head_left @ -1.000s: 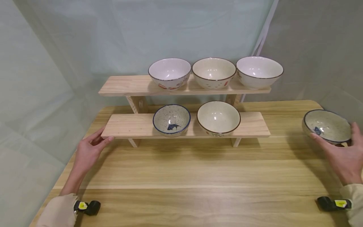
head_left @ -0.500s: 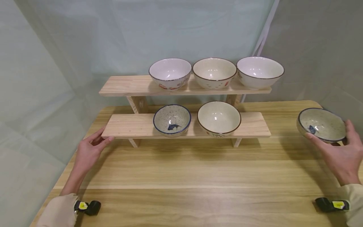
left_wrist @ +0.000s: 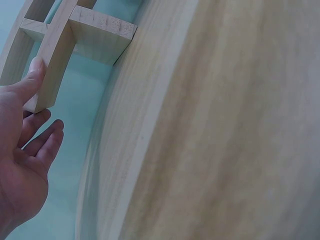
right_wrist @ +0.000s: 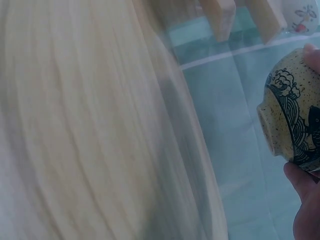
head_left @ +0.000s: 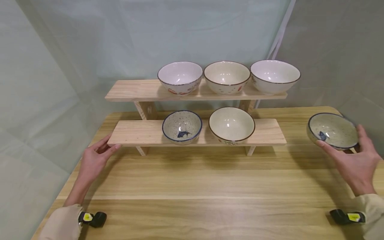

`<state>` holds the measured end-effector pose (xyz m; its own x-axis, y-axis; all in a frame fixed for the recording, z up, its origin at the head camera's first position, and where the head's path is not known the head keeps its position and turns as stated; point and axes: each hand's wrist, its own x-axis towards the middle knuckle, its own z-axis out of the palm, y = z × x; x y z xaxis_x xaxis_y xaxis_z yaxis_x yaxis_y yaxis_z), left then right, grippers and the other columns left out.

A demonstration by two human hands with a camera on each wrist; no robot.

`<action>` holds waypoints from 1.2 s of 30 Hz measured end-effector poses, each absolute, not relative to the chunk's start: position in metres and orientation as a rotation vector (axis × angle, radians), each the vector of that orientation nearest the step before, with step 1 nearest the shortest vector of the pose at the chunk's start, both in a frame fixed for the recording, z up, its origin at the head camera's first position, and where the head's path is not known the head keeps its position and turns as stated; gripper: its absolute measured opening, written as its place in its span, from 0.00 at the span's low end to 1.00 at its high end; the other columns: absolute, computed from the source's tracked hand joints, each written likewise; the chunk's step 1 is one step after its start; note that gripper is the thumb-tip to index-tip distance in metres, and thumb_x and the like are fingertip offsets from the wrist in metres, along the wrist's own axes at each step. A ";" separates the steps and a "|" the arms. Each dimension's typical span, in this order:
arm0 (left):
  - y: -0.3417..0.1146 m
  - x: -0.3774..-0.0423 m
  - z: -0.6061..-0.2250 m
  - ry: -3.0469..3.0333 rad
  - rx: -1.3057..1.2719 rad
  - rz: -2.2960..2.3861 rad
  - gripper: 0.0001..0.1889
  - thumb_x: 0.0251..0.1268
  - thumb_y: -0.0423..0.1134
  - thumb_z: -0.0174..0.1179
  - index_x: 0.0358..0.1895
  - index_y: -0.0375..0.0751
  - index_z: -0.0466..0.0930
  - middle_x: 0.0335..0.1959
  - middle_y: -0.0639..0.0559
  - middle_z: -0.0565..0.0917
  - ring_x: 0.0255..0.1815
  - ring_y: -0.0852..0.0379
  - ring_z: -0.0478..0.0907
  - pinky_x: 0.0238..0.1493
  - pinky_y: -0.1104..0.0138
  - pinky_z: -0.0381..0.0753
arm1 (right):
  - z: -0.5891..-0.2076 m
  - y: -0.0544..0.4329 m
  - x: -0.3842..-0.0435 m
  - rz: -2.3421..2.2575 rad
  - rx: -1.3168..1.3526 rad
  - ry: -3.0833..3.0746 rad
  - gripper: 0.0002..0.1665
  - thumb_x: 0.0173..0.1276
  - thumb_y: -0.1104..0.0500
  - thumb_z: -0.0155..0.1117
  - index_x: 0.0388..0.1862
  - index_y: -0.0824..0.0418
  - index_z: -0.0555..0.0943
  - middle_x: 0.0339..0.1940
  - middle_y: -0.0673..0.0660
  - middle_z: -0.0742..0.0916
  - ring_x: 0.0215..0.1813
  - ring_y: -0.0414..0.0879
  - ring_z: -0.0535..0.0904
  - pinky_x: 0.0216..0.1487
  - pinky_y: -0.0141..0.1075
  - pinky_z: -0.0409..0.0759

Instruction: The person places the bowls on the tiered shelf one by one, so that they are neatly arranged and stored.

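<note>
My right hand [head_left: 357, 163] grips a speckled grey bowl [head_left: 333, 130] with a blue rim and a blue fish inside, thumb on the near side and fingers round the right. Held up over the table's right side, the bowl shows dark wave patterns on its outside [right_wrist: 287, 110] in the right wrist view. At the left, my left hand [head_left: 93, 161] pinches the end of the lower board of a two-tier wooden shelf [head_left: 135, 131], thumb at the front edge and fingers underneath. That lower board bears a matching fish bowl [head_left: 182, 126] and a cream bowl [head_left: 231, 124] with a brown rim.
Three bowls line the upper board [head_left: 129, 90]: a white one [head_left: 180, 75], a cream one [head_left: 226, 75] and another white one [head_left: 274, 75]. The shelf stands on a wood-grain table [head_left: 192, 186]. Pale cloth [head_left: 90, 43] hangs behind and at the sides.
My right hand has carried the speckled bowl leftward and slightly up, towards the shelf. The left hand has stayed on the board's end.
</note>
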<state>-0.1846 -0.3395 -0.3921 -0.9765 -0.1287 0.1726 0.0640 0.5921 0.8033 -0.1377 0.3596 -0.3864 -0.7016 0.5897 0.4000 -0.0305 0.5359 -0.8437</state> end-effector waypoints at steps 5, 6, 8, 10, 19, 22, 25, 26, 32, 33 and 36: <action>-0.340 -0.185 -0.392 -2.619 0.057 -1.311 0.37 0.75 0.50 0.64 0.78 0.34 0.63 0.69 0.28 0.73 0.61 0.61 0.77 0.45 0.85 0.73 | -0.386 0.354 -0.138 1.184 -0.424 -2.089 0.57 0.53 0.66 0.80 0.82 0.54 0.65 0.79 0.61 0.69 0.73 0.44 0.67 0.63 0.24 0.70; -0.340 -0.185 -0.392 -2.621 0.058 -1.308 0.37 0.75 0.50 0.64 0.79 0.35 0.63 0.69 0.28 0.73 0.62 0.59 0.77 0.44 0.85 0.73 | -0.386 0.353 -0.138 1.178 -0.409 -2.088 0.57 0.53 0.67 0.80 0.81 0.54 0.65 0.78 0.62 0.69 0.72 0.43 0.68 0.63 0.24 0.70; -0.339 -0.185 -0.392 -2.621 0.058 -1.307 0.37 0.75 0.50 0.64 0.79 0.35 0.64 0.69 0.28 0.73 0.62 0.58 0.77 0.45 0.85 0.73 | -0.386 0.352 -0.138 1.171 -0.376 -2.088 0.57 0.52 0.68 0.80 0.81 0.54 0.66 0.77 0.63 0.71 0.71 0.43 0.70 0.61 0.24 0.71; -0.339 -0.185 -0.392 -2.623 0.055 -1.304 0.37 0.75 0.50 0.64 0.79 0.35 0.64 0.69 0.28 0.73 0.62 0.59 0.77 0.44 0.85 0.73 | -0.386 0.350 -0.138 1.170 -0.349 -2.086 0.57 0.52 0.69 0.81 0.81 0.54 0.67 0.76 0.63 0.73 0.68 0.42 0.72 0.58 0.22 0.72; -0.339 -0.184 -0.391 -2.611 0.050 -1.298 0.37 0.75 0.49 0.65 0.78 0.34 0.65 0.68 0.28 0.74 0.58 0.67 0.77 0.45 0.85 0.73 | -0.381 0.341 -0.139 1.216 -0.283 -2.086 0.58 0.49 0.72 0.81 0.79 0.51 0.69 0.69 0.58 0.78 0.55 0.36 0.79 0.46 0.16 0.74; -0.339 -0.183 -0.391 -2.613 0.053 -1.292 0.37 0.74 0.49 0.65 0.78 0.35 0.65 0.68 0.29 0.74 0.59 0.67 0.77 0.45 0.85 0.73 | -0.380 0.338 -0.139 1.236 -0.269 -2.095 0.58 0.49 0.73 0.81 0.79 0.52 0.69 0.68 0.57 0.78 0.53 0.35 0.79 0.46 0.16 0.74; -0.340 -0.183 -0.391 -2.617 0.060 -1.289 0.37 0.75 0.50 0.65 0.78 0.35 0.65 0.68 0.29 0.74 0.60 0.66 0.77 0.45 0.85 0.73 | -0.380 0.334 -0.139 1.249 -0.262 -2.097 0.57 0.49 0.74 0.80 0.79 0.54 0.70 0.67 0.56 0.78 0.52 0.35 0.79 0.46 0.17 0.74; -0.340 -0.183 -0.391 -2.619 0.058 -1.291 0.37 0.75 0.50 0.65 0.78 0.35 0.64 0.68 0.29 0.74 0.60 0.65 0.77 0.45 0.85 0.73 | -0.381 0.333 -0.139 1.255 -0.258 -2.093 0.57 0.48 0.75 0.81 0.78 0.55 0.71 0.66 0.55 0.78 0.51 0.34 0.80 0.46 0.17 0.75; -0.340 -0.184 -0.392 -2.626 0.059 -1.295 0.37 0.75 0.50 0.65 0.78 0.35 0.64 0.68 0.28 0.73 0.61 0.62 0.77 0.45 0.85 0.73 | -0.380 0.325 -0.141 1.245 -0.199 -2.085 0.58 0.45 0.77 0.81 0.77 0.55 0.72 0.65 0.52 0.79 0.50 0.33 0.80 0.48 0.18 0.75; -0.340 -0.184 -0.392 -2.625 0.060 -1.294 0.37 0.75 0.50 0.65 0.78 0.36 0.64 0.68 0.29 0.73 0.62 0.61 0.77 0.45 0.85 0.72 | -0.380 0.323 -0.142 1.245 -0.185 -2.087 0.58 0.45 0.78 0.81 0.77 0.55 0.72 0.66 0.53 0.79 0.52 0.34 0.80 0.48 0.18 0.75; -0.340 -0.184 -0.392 -2.621 0.060 -1.298 0.37 0.75 0.50 0.65 0.78 0.35 0.64 0.69 0.29 0.73 0.62 0.61 0.77 0.45 0.85 0.73 | -0.379 0.319 -0.142 1.259 -0.137 -2.093 0.60 0.44 0.79 0.80 0.78 0.55 0.71 0.68 0.55 0.78 0.55 0.37 0.79 0.50 0.19 0.75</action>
